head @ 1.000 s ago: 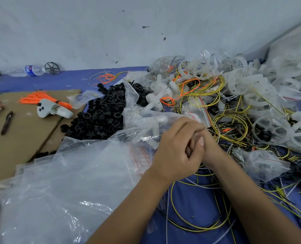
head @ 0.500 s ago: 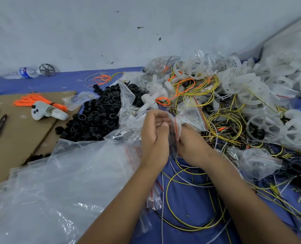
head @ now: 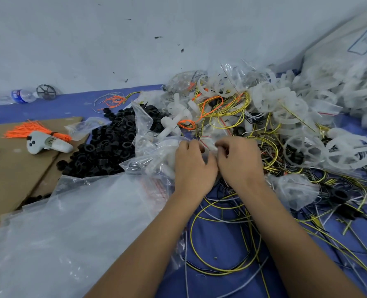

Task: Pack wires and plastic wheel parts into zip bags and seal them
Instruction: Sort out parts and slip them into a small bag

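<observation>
Even, soft, cool-white light, prob. from overhead; no hard shadows, only faint shading under the forearms. Mild glare on the clear plastic sheet (head: 66, 222) lower left w/ small bright flecks. Wide-angle distortion: wall (head: 135, 39) edge bows, frame edges stretch. Centre fairly sharp; white wheel parts (head: 350, 82) upper right look smeared and washed out, low contrast. Water bottle (head: 21, 96) far left soft. Overall slight compression haze, colours a bit blue.

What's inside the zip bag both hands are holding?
Through the clear zip bag, pinched at its red-striped top by the left hand and right hand, white plastic parts show. Any wires inside are hidden by glare and the hands.
</observation>
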